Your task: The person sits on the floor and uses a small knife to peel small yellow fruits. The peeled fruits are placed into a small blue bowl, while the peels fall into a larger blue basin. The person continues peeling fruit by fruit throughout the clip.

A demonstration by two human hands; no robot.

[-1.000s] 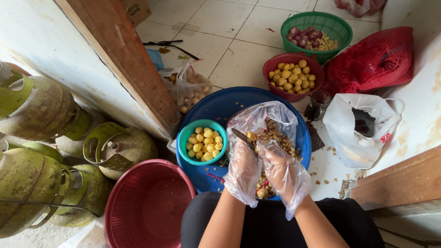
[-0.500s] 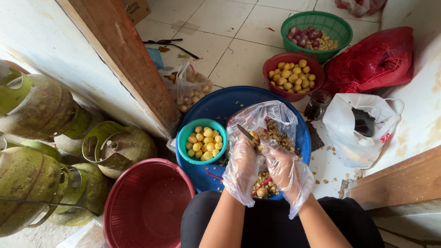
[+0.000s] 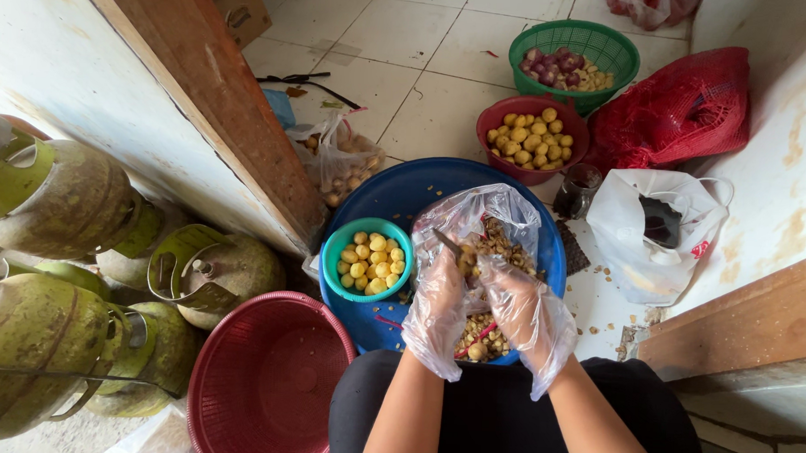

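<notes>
Both gloved hands (image 3: 485,310) peel a small yellow-brown nut (image 3: 467,260).

Both hands wear thin, clear, crinkled plastic gloves: left hand (image 3: 438,310), right hand (image 3: 527,313). Just beyond the grip, a glossy transparent plastic bag (image 3: 484,216) lies in a smooth blue plastic basin (image 3: 395,190). Left of the grip, a small teal plastic bowl (image 3: 338,251). Nearer left, a red plastic basket (image 3: 264,382) with a fine ribbed weave. Painted metal gas cylinders (image 3: 56,201), worn and matt. Floor tiles (image 3: 427,40) semi-glossy.
</notes>
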